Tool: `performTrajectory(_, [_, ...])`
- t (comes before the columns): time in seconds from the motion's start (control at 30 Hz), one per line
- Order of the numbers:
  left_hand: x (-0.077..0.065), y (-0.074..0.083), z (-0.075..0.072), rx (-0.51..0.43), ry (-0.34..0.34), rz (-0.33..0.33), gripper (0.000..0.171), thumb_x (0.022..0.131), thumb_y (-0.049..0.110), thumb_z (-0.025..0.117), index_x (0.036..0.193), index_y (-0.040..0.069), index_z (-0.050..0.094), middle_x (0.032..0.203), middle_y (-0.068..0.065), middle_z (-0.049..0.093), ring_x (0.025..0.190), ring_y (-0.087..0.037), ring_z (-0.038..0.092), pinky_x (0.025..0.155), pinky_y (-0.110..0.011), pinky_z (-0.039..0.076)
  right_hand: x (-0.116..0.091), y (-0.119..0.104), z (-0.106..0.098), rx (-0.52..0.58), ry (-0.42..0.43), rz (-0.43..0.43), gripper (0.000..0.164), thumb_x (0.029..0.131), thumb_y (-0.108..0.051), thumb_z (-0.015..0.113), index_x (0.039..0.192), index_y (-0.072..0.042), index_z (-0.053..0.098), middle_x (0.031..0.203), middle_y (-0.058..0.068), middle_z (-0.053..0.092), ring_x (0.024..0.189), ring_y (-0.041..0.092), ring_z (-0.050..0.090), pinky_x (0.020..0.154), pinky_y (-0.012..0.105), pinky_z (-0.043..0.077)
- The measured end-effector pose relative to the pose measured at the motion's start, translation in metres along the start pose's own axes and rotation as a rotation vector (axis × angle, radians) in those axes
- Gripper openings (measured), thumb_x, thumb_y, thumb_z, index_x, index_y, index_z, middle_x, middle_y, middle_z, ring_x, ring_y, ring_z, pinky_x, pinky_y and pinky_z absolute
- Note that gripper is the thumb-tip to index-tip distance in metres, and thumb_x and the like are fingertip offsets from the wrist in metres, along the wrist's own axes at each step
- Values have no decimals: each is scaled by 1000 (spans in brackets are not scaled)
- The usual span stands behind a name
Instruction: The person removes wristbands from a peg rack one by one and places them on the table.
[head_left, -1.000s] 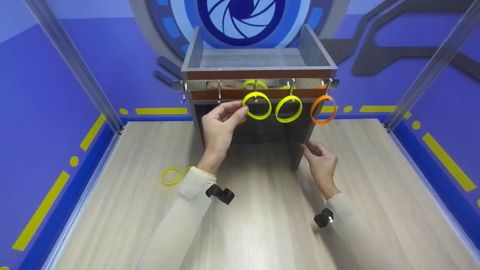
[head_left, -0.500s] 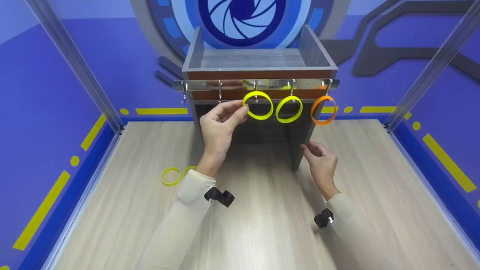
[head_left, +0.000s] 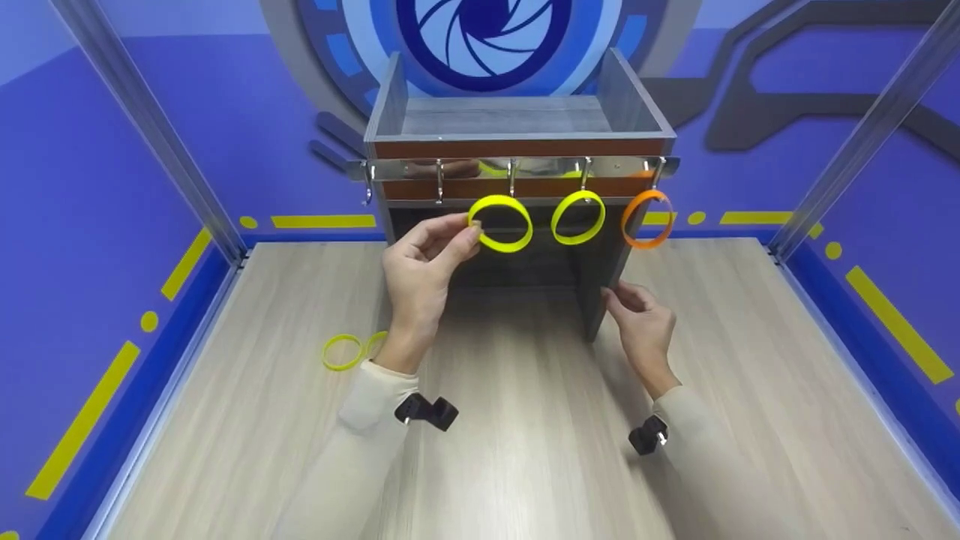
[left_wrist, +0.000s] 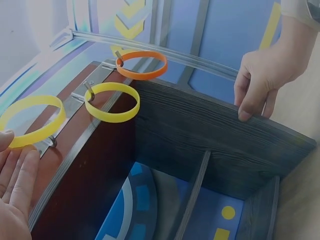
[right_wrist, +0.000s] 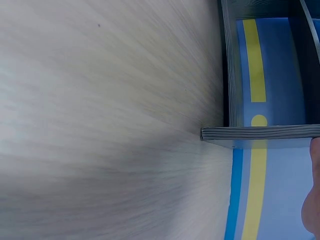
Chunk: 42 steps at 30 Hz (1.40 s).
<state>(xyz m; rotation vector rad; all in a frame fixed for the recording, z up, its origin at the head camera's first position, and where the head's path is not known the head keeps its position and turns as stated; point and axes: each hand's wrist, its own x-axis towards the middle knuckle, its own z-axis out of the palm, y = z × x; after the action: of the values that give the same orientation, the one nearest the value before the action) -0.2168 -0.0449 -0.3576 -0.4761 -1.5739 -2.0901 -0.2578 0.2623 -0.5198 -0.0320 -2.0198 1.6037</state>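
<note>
My left hand (head_left: pixel 420 277) pinches a yellow ring (head_left: pixel 501 199), a thin wristband-like loop, between thumb and fingers. It is just below and in front of the middle hook (head_left: pixel 512 180) of a metal hook rail (head_left: pixel 469 170). In the left wrist view, that ring (left_wrist: pixel 57 117) appears close to the hook's tip; whether they touch, I cannot tell. To its right, another yellow ring (head_left: pixel 556 221) and an orange ring (head_left: pixel 643 245) hang from separate hooks. My right hand (head_left: pixel 645 330) grips the edge of the shelf's right side panel (left_wrist: pixel 200 110), thumb on its inner face.
Two more yellow rings lie on the wooden table (head_left: pixel 510 450) at left: one ring (head_left: pixel 343 368) in full view, the other ring (head_left: pixel 373 341) partly behind my left arm. The grey shelf unit (head_left: pixel 517 139) carries the rail. Two hooks at left hold nothing.
My left hand, with the yellow ring, has shifted left and slightly down from the middle hook. My right hand stays at the side panel.
</note>
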Motion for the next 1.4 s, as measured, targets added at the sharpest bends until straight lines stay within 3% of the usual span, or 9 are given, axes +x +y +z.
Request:
performTrajectory(0.3, [-11, -2, -23, -3, 85, -52, 21, 90, -4, 82, 110, -6, 76, 106, -19, 76, 92, -27, 77, 85, -43, 66, 1, -4, 2, -37, 21, 18, 21, 91, -6, 85, 109, 4, 80, 101, 18, 79, 79, 0, 72, 70, 11, 57])
performTrajectory(0.5, [-19, -9, -39, 30, 117, -72, 21, 91, 0, 83, 110, -5, 76, 107, -19, 76, 95, -29, 76, 87, -42, 66, -8, -37, 2, -46, 6, 7, 21, 93, -2, 81, 109, 10, 77, 101, 21, 78, 80, -2, 71, 71, 9, 56])
performTrajectory(0.6, [-23, -12, -49, 44, 138, -86, 22, 92, 1, 83, 111, -6, 76, 107, -18, 76, 95, -29, 76, 87, -42, 66, -9, -41, 1, -38, -1, 2, 20, 93, -2, 81, 109, 9, 77, 100, 19, 79, 80, -1, 71, 70, 9, 56])
performTrajectory(0.8, [-31, -20, -71, 80, 222, -129, 26, 92, 3, 84, 112, -10, 75, 105, -17, 77, 92, -26, 76, 85, -38, 66, -5, -22, 3, -23, 21, 1, 19, 92, 2, 81, 109, 10, 77, 102, 24, 78, 80, -1, 72, 72, 11, 58])
performTrajectory(1.0, [-37, -27, -94, 130, 296, -158, 26, 91, 5, 85, 111, -10, 75, 101, -15, 77, 87, -29, 76, 83, -39, 66, 2, 0, 2, -34, 20, -7, 20, 91, -7, 85, 109, 2, 80, 102, 16, 80, 82, 0, 73, 73, 12, 59])
performTrajectory(1.4, [-50, -40, -143, 171, 397, -210, 25, 94, 5, 82, 112, -11, 73, 97, -12, 76, 87, -19, 77, 85, -34, 65, 0, -2, 0, -25, -8, 23, 22, 93, -15, 84, 109, 0, 80, 101, 7, 81, 87, 7, 75, 78, 16, 61])
